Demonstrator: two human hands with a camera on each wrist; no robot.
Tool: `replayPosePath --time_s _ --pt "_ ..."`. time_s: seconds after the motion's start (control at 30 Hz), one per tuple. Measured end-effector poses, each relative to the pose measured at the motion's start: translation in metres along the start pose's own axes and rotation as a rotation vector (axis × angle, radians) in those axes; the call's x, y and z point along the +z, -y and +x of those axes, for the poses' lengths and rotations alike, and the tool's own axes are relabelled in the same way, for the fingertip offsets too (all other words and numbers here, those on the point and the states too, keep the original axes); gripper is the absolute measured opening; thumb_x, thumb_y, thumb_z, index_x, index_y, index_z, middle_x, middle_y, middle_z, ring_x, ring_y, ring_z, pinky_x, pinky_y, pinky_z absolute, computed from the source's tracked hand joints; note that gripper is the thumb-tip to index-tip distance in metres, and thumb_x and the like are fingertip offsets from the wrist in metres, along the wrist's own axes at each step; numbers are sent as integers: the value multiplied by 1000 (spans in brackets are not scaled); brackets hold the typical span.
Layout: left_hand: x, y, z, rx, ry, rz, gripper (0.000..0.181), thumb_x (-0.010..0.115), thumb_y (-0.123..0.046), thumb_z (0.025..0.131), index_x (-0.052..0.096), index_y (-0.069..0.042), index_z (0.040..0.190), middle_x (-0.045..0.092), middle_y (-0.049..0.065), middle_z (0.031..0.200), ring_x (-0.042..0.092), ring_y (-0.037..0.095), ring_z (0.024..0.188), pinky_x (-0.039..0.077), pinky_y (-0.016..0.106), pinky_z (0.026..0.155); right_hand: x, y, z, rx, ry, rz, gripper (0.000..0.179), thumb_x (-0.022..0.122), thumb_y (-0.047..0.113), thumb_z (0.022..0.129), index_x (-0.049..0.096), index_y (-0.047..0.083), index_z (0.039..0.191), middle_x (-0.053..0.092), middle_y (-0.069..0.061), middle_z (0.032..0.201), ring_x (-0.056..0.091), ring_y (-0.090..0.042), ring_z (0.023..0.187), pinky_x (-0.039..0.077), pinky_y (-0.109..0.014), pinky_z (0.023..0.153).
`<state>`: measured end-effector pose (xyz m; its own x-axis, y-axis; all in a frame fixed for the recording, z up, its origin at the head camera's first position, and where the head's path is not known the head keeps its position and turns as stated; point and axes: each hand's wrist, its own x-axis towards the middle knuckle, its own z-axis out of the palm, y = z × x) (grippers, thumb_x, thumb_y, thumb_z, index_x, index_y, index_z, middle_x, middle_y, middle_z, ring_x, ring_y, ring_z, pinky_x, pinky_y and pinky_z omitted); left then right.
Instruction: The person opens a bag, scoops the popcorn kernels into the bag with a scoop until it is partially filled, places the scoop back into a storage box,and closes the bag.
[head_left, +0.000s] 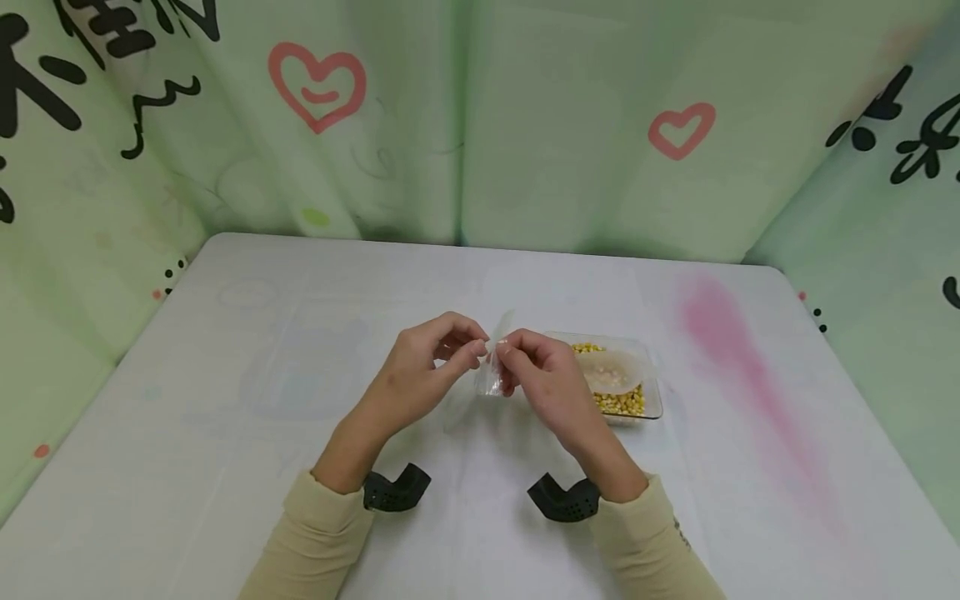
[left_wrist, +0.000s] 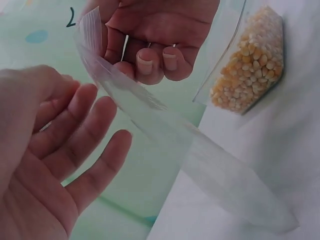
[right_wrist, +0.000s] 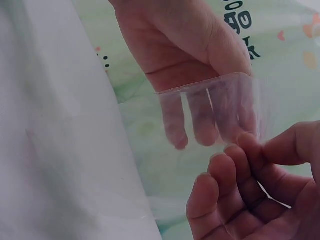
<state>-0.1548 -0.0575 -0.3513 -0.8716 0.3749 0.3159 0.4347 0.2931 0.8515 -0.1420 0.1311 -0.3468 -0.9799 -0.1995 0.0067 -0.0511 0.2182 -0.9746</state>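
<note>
A clear zip-lock plastic bag [head_left: 491,375] is held up between the two hands over the middle of the table; it hangs long and flat in the left wrist view. My right hand [head_left: 551,375] pinches the bag's edge between thumb and index finger, near the ribbed zip strip [left_wrist: 91,32]. At the same edge, my left hand [head_left: 420,367] has its thumb and index fingertips together on the bag, its other fingers loosely extended. Through the clear film [right_wrist: 200,110] the left fingers show in the right wrist view.
Just right of the right hand stands a clear rectangular container [head_left: 654,400] of yellow corn kernels [head_left: 622,403], with a whitish oval piece [head_left: 609,372] on top. A white cloth with a pink streak [head_left: 742,358] covers the table [head_left: 225,400]. Green printed curtains [head_left: 525,125] enclose it.
</note>
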Motion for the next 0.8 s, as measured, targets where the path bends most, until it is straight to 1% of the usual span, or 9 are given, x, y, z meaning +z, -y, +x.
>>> replayPosePath --time_s 0.1,0.17,0.23,0.37,0.5,0.63,0.73,0.8 --pt "1 0 0 -64 3 -35 9 63 -21 98 66 -14 104 71 -2 95 70 14 81 57 29 76 0 0 -1 -15 27 7 21 53 18 102 63 4 92 58 -7 78 56 -19 71 53 -32 69" --pt "2 1 0 -101 14 -74 9 63 -22 98 67 -15 103 72 -2 93 71 15 80 57 30 76 0 0 -2 -30 46 16 21 54 20 102 63 4 91 58 -8 79 57 -20 71 53 -31 68" --pt "1 1 0 -125 20 -103 10 63 -23 98 68 -15 103 72 -1 92 71 14 79 57 31 78 0 0 -2 -54 65 23 22 54 21 103 63 4 91 58 -10 81 57 -21 71 53 -30 67" --pt "-1 1 0 -148 11 -139 13 64 -22 98 70 -13 105 74 2 92 72 13 78 57 33 82 -1 0 -2 -83 99 28 24 50 21 105 61 2 94 58 -15 84 57 -20 71 53 -29 68" --pt "-2 0 0 -169 9 -161 14 65 -22 97 71 -12 105 75 3 92 73 14 77 57 33 84 -1 0 -2 -65 133 52 27 45 20 107 60 -1 97 58 -17 87 58 -18 70 54 -28 68" --pt "-2 -1 0 -192 17 -172 13 65 -23 97 72 -14 102 75 1 90 73 14 78 56 33 84 -2 1 -2 -48 135 55 26 44 17 106 60 -1 95 58 -21 89 58 -18 70 54 -28 68" --pt "-2 -2 0 -204 20 -171 12 66 -25 97 72 -15 101 75 0 88 73 14 78 56 34 85 -2 1 -3 -45 129 40 23 46 15 104 60 0 93 58 -19 86 58 -18 69 53 -28 68" --pt "-2 -2 1 -202 21 -170 13 66 -26 97 72 -15 100 75 -1 88 73 14 78 56 34 85 -3 2 -3 -47 131 32 21 48 14 103 61 1 92 59 -14 83 58 -18 69 53 -28 67"
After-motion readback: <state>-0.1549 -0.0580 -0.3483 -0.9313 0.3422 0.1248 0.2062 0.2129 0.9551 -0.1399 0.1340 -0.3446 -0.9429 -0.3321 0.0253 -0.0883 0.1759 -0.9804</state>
